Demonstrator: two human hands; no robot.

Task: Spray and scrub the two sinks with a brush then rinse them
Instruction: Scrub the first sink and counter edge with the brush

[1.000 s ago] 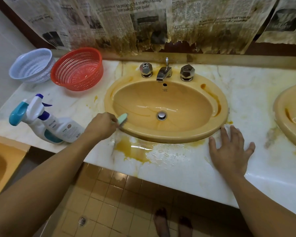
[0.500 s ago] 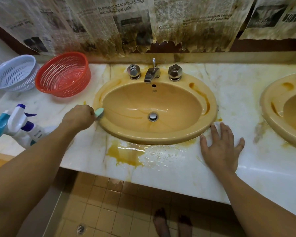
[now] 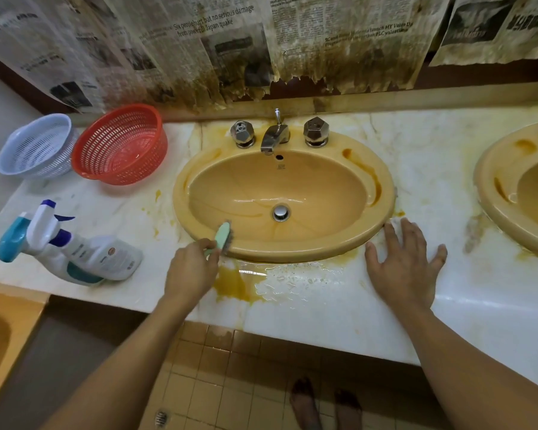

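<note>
A yellow oval sink (image 3: pixel 330 243) with brown stains sits in the marble counter (image 3: pixel 432 169). My left hand (image 3: pixel 190 271) grips a pale green brush (image 3: pixel 223 236), whose bristles lie against the sink's front left rim. My right hand (image 3: pixel 406 265) rests flat with fingers spread on the counter, just right of the sink's front edge. A second yellow sink (image 3: pixel 497 193) is partly in view at the far right. A white spray bottle (image 3: pixel 72 249) with a blue trigger lies on its side at the counter's left.
A red basket (image 3: pixel 121 144) and a white basket (image 3: pixel 35 147) stand at the back left. A metal tap (image 3: pixel 274 135) with two knobs is behind the sink. Yellow-brown liquid and water (image 3: pixel 246 280) pool on the counter's front. Stained newspaper (image 3: pixel 230 48) covers the wall.
My left hand moved the brush from the sink's left rim round to its front left rim. My right hand stayed flat on the counter.
</note>
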